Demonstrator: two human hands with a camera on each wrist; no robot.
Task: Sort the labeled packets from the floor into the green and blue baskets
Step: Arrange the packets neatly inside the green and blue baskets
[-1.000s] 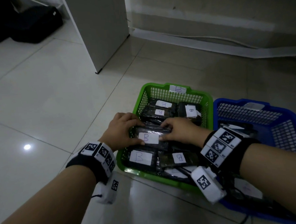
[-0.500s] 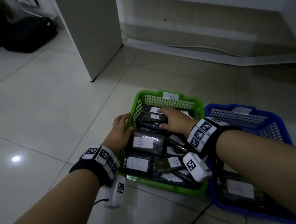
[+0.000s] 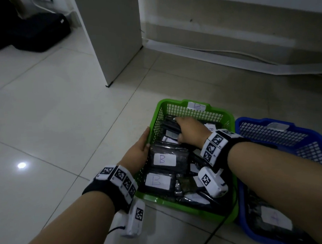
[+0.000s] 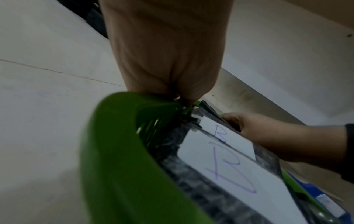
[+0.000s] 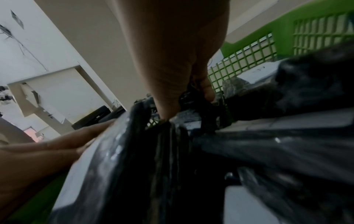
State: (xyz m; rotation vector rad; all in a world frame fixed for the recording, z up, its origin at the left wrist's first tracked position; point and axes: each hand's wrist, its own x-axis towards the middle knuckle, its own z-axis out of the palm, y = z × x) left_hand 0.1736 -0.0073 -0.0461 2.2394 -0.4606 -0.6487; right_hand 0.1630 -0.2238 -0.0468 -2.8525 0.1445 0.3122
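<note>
Glossy pale tiled floor all around, one bright light spot reflected at the left, a white cabinet panel standing behind, a grubby wall base with a pale cable running along it, dark bags slumped in the far left corner. Two mesh baskets side by side on the tiles, touching: green basket on the left, blue basket on the right. Green one packed with dark shiny packets, white stickers reading "B" in blue pen, the two nearest ones plainly legible; a "B" tag on the far rim too. Blue one holding at least one dark packet with a faint "A" sticker, and a white tag on its far rim, writing not readable. Left hand at the green basket's left wall, thumb over the rim, fingers on the outside, clasping that edge as the left wrist view shows. Right hand deep among the far packets, fingers curled down and closed on the dark wrapping of one of them in the right wrist view. Black wristbands with checkered marker squares on both wrists, small white camera boxes hanging beneath.
</note>
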